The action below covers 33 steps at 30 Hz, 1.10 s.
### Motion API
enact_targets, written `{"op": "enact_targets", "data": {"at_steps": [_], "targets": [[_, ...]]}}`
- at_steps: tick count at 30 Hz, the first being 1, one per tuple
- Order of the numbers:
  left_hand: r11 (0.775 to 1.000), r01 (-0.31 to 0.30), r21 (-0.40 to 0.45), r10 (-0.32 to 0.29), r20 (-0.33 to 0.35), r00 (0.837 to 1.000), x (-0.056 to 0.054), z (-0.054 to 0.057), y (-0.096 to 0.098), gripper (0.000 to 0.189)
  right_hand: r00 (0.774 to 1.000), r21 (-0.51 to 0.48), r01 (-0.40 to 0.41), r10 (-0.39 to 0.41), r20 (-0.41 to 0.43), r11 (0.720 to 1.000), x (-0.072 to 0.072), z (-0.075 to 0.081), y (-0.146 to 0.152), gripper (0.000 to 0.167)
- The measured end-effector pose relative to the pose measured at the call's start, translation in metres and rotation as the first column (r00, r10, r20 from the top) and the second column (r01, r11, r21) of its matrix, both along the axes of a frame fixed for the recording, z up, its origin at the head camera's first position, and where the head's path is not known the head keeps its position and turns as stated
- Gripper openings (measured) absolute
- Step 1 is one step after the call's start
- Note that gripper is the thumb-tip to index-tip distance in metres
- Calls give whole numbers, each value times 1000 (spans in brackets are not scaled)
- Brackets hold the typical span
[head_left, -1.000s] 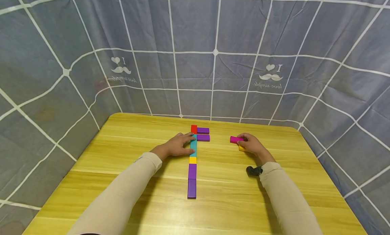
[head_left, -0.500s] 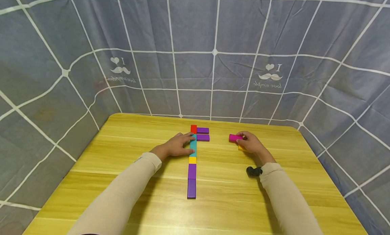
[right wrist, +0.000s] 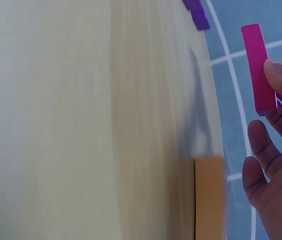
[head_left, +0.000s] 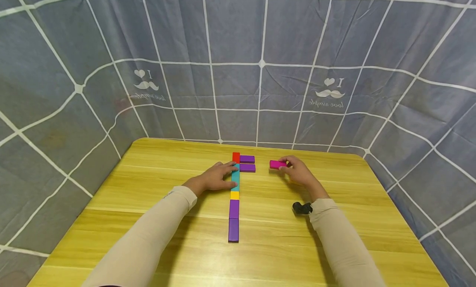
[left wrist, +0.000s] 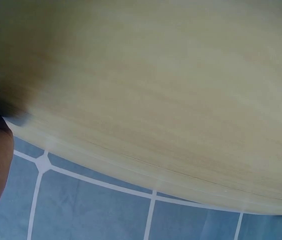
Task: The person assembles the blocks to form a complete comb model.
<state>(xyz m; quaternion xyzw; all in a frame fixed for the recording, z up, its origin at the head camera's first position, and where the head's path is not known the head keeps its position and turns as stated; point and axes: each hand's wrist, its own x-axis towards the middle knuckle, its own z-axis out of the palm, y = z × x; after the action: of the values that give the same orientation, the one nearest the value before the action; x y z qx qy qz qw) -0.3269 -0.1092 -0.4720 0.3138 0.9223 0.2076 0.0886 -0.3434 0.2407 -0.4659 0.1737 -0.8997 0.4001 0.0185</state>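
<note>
My right hand [head_left: 299, 173] pinches a pink block [head_left: 277, 165] between thumb and fingers; in the right wrist view the pink block [right wrist: 258, 70] is held above the table's far edge. An orange block [right wrist: 210, 197] lies on the table below that hand, mostly hidden by it in the head view. My left hand [head_left: 215, 177] rests with thumb and fingertips on the teal section [head_left: 235, 177] of a straight column of blocks. This column has a red block [head_left: 236, 157] at its far end, then teal, a yellow piece [head_left: 235, 195] and two purple blocks [head_left: 234, 218] nearest me.
Two more purple blocks [head_left: 247, 168] jut right from the column's far end, a gap between them. The wooden table [head_left: 178, 254] ends at a grey gridded curtain [head_left: 238, 84] behind and at both sides. A black device [head_left: 302, 208] sits at my right wrist.
My right hand has lifted the pink block off beside the orange block and carried it left and away from me, toward the jutting purple blocks. My left hand has stayed put.
</note>
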Motion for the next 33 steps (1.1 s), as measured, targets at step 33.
{"op": "enact_targets", "data": {"at_steps": [33], "targets": [[1000, -1, 11, 1, 13, 1000, -1, 4, 1, 71, 997, -3, -57, 57, 61, 998, 21, -18, -87, 17]]}}
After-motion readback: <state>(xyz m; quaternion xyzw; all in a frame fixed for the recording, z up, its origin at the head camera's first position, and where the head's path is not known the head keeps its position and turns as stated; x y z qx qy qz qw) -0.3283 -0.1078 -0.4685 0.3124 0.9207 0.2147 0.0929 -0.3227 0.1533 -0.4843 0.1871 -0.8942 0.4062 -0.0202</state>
